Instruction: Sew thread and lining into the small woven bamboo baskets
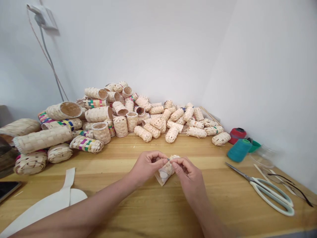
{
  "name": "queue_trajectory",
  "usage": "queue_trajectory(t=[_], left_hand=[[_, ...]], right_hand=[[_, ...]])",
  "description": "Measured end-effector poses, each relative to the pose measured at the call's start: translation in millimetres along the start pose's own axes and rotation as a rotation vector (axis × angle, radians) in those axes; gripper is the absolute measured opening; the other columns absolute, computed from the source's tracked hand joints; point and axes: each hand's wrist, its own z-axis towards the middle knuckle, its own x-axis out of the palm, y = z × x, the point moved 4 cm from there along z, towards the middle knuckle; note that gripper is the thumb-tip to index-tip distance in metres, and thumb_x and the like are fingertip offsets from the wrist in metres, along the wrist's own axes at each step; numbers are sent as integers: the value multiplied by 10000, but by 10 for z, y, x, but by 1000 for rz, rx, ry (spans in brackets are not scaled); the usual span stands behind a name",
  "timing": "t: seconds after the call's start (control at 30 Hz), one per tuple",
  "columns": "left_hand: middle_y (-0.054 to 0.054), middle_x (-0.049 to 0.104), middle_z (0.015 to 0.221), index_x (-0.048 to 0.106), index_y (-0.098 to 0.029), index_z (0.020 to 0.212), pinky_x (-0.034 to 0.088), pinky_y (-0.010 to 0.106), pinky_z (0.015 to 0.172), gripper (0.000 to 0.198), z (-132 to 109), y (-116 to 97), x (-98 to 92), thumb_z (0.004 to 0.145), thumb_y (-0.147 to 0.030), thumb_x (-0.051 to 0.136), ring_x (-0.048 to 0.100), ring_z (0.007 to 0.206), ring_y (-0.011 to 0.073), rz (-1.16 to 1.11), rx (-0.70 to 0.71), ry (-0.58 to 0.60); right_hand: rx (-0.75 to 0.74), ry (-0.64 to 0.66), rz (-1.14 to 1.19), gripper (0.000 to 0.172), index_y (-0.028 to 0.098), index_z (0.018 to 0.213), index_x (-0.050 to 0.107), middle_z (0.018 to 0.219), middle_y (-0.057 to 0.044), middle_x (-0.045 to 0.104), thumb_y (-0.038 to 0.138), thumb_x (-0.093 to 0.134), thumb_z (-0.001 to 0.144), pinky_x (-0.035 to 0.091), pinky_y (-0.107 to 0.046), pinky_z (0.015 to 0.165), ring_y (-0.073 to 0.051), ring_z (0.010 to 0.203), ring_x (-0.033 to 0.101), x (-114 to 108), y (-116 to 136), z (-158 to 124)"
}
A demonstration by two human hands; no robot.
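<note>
A small woven basket (165, 172) of pale strips lies tilted between my hands, low over the wood table or resting on it; I cannot tell which. My left hand (151, 165) pinches at its upper part with thumb and forefinger. Close beside those fingertips, my right hand (188, 173) pinches the same part, fingers curled in. A tiny bluish spot shows between the fingertips, too small to name. A thin dark curved line runs across the basket's side. My fingers hide part of its far end.
A big heap of woven baskets (121, 125) lines the wall. To the right are scissors (262, 188), a teal thread cone (239, 150), a red thread cone (237, 135) and eyeglasses (292, 185). White sheet material (49, 208) and a phone (8, 190) lie left.
</note>
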Motion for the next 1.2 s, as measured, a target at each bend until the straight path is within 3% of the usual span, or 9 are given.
queue_trajectory(t=[0.3, 0.47, 0.67, 0.87, 1.2], left_hand=[[-1, 614, 603, 674, -127, 684, 374, 213, 539, 238, -4, 9, 12, 639, -357, 714, 481, 531, 91, 25, 24, 53], [-12, 604, 607, 689, -134, 787, 373, 201, 526, 234, -9, -23, 19, 656, -327, 712, 486, 536, 88, 50, 55, 36], [-25, 581, 569, 695, -137, 812, 349, 192, 491, 205, -31, -82, 3, 696, -306, 685, 451, 498, 73, 38, 113, 12], [-20, 588, 574, 674, -131, 707, 367, 193, 509, 168, -20, -69, 4, 667, -293, 694, 458, 513, 76, 2, 99, 8], [-6, 595, 622, 677, -124, 739, 366, 198, 552, 180, -12, -56, -2, 711, -300, 653, 468, 578, 90, 86, 97, 15]], right_hand=[[186, 119, 317, 249, 170, 754, 629, 700, -15, 610, 409, 597, 818, 449, -254, 624, -157, 652, 544, 47, -141, 16], [261, 70, 363, 269, 166, 772, 634, 684, -3, 596, 434, 635, 789, 419, -232, 628, -138, 645, 511, 40, -151, 13], [263, 34, 341, 301, 164, 760, 654, 672, -13, 605, 464, 661, 752, 423, -248, 618, -151, 633, 516, 39, -112, 6], [264, 70, 344, 287, 176, 774, 667, 729, -20, 649, 461, 662, 751, 444, -259, 649, -164, 670, 558, 48, -145, 12], [253, 73, 332, 252, 175, 773, 660, 729, -12, 632, 427, 644, 778, 434, -243, 656, -151, 677, 545, 47, -119, 7]])
